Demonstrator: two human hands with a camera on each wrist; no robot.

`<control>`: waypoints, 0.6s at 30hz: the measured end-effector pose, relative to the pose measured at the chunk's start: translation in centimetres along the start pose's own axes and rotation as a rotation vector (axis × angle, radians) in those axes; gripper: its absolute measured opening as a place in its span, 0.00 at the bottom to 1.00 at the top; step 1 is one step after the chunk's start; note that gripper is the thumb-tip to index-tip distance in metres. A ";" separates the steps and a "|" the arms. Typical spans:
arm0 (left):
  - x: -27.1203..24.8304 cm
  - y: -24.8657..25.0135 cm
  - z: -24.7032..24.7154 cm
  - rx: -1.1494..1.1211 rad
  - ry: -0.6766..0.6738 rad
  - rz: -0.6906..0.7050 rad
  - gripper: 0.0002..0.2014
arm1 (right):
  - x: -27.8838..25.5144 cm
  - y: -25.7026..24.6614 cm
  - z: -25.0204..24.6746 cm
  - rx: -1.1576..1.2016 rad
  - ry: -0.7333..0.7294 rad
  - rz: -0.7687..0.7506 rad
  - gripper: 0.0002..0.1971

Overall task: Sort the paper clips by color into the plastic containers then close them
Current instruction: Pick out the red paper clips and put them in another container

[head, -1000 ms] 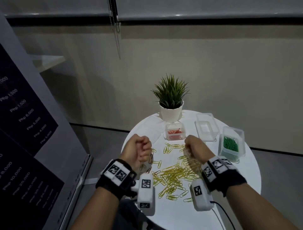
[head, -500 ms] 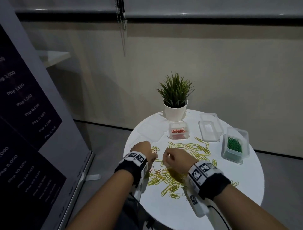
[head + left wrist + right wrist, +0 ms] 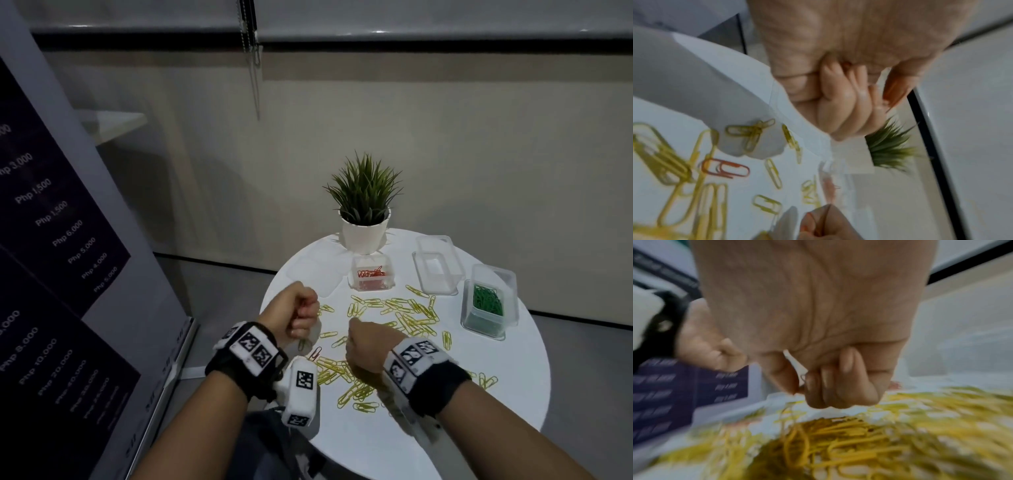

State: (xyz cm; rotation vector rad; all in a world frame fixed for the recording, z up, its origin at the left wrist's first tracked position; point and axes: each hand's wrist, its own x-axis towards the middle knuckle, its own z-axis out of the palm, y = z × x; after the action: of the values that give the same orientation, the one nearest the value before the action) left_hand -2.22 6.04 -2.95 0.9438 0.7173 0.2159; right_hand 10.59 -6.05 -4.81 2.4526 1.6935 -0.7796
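Both hands, left hand [image 3: 298, 317] and right hand [image 3: 366, 349], are curled tight over the yellow paper clips [image 3: 407, 313] near the plant pot [image 3: 364, 233], and the one red clip [image 3: 724, 168] might get scooped up too.

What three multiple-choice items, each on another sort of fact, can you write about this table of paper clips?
1. Where does the container of red clips stand?
A. Just in front of the potted plant
B. At the table's right edge
C. On the floor

2. What colour are most loose clips on the table?
A. Green
B. Yellow
C. Blue

3. What is the state of the middle container?
A. Open and empty
B. Full of yellow clips
C. Closed with a lid

Key:
1 A, it sits right before the white pot.
2 B, yellow clips cover the table's middle.
3 A, no lid on it, and nothing shows inside.
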 end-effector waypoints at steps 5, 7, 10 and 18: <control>-1.8 -0.2 -0.7 -0.157 -0.017 0.138 0.19 | -2.2 2.6 -1.4 1.690 0.094 -0.028 0.10; -1.7 -1.1 -1.0 0.233 0.133 0.145 0.18 | -2.0 3.3 -1.5 1.892 0.091 -0.038 0.11; -1.4 -2.4 -1.1 1.051 0.276 0.073 0.14 | -1.4 3.4 -1.5 1.691 0.072 0.107 0.12; -0.6 -3.5 -0.6 1.278 0.287 -0.043 0.10 | -1.7 4.2 -2.7 0.866 0.069 0.263 0.12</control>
State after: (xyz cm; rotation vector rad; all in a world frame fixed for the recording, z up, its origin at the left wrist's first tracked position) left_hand -3.53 4.13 -5.72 2.1305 1.1588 -0.2003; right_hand 14.89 -8.31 -2.70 3.1473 1.1232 -1.6657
